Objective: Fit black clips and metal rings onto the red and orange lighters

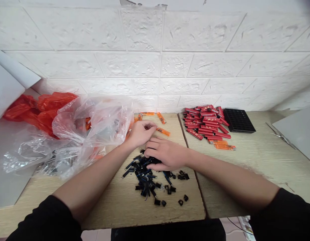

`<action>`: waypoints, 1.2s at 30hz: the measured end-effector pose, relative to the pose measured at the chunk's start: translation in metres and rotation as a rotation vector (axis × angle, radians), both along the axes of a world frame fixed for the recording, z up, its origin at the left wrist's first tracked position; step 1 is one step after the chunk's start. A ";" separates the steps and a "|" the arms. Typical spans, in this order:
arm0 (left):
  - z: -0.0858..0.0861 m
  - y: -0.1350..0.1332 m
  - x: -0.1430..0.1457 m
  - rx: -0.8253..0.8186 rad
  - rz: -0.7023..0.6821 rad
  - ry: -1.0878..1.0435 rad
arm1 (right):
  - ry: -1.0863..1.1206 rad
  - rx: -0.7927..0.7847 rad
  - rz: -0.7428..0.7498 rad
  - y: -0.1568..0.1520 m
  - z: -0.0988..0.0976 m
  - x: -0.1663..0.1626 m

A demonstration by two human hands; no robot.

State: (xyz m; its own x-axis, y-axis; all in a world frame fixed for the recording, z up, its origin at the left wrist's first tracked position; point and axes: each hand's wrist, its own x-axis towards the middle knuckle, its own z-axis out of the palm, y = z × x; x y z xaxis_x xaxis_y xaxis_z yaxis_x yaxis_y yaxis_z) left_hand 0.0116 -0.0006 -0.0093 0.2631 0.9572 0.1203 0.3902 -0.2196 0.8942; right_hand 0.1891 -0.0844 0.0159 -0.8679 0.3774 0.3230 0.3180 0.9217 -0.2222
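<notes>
My left hand [142, 134] is closed, thumb and fingertips pressed together; what lies between them is hidden. Right at its fingertips is the metal end of an orange lighter [163, 131], and I cannot tell whether they touch. My right hand [167, 154] lies palm down over the far side of a pile of small black parts [144, 180], its fingers apart and partly among them. Thin black sticks with blue wires and small black caps [181, 202] make up this pile. More orange lighters [161, 117] lie beyond my left hand.
Clear plastic bags [94, 117] and a red bag [49, 110] crowd the left side. On the right are a heap of red lighters [207, 122], two orange lighters [223, 146], a black slotted tray [238, 120] and metal tweezers [280, 135]. A white brick-patterned wall [134, 63] stands behind.
</notes>
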 end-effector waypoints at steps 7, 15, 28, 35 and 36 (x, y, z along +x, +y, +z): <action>0.003 -0.001 0.002 0.008 -0.011 0.007 | -0.018 0.156 -0.028 0.001 -0.002 -0.006; 0.005 -0.003 0.003 -0.011 -0.026 -0.013 | 0.029 0.258 -0.062 0.001 -0.013 -0.006; 0.004 -0.003 0.002 -0.012 -0.036 -0.022 | 0.216 0.283 -0.096 0.000 -0.007 0.001; 0.001 -0.002 0.002 0.000 -0.041 -0.009 | 0.305 0.273 -0.105 -0.010 0.001 -0.005; 0.001 -0.002 0.002 0.002 -0.043 -0.004 | 0.311 0.272 -0.110 -0.010 0.001 -0.006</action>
State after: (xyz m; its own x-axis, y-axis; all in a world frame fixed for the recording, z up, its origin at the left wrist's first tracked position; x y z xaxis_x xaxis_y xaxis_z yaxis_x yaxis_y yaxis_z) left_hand 0.0134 -0.0030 -0.0078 0.3036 0.9448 0.1230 0.3767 -0.2376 0.8954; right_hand 0.1832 -0.0949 0.0167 -0.6727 0.3267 0.6638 0.3737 0.9244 -0.0761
